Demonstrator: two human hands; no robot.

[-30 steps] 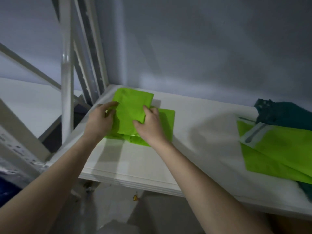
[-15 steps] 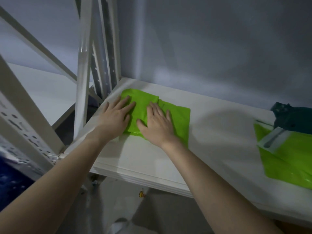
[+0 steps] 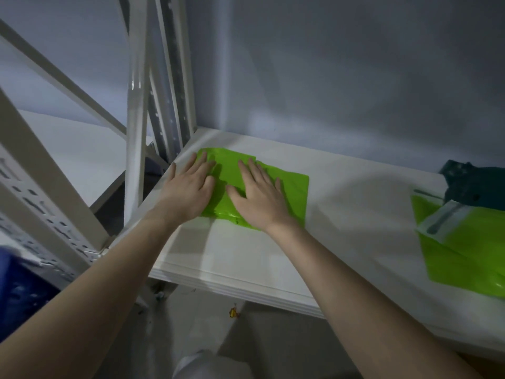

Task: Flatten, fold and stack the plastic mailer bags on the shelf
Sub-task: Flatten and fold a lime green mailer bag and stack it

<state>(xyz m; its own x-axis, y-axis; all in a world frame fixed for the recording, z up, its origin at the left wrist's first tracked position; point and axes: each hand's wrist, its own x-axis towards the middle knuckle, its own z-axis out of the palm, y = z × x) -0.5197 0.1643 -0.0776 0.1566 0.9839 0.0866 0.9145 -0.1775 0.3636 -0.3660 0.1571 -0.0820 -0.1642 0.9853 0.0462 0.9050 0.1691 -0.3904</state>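
1. Head view: hands have gone from pinching the folded green mailer (image 3: 232, 170) a second ago to lying flat on it. The left hand (image 3: 188, 190) and the right hand (image 3: 259, 198) both have their fingers straight and spread, and they press it onto the green stack (image 3: 292, 192) in the middle left of the frame.
2. I judge that this bag is now stacked. Unfolded green mailers (image 3: 464, 253) wait on the shelf (image 3: 355, 214) at the right edge.

The two hands are covering much of the folded green bags (image 3: 289, 187); the frame's right edge is cutting off another green bag (image 3: 464, 258).
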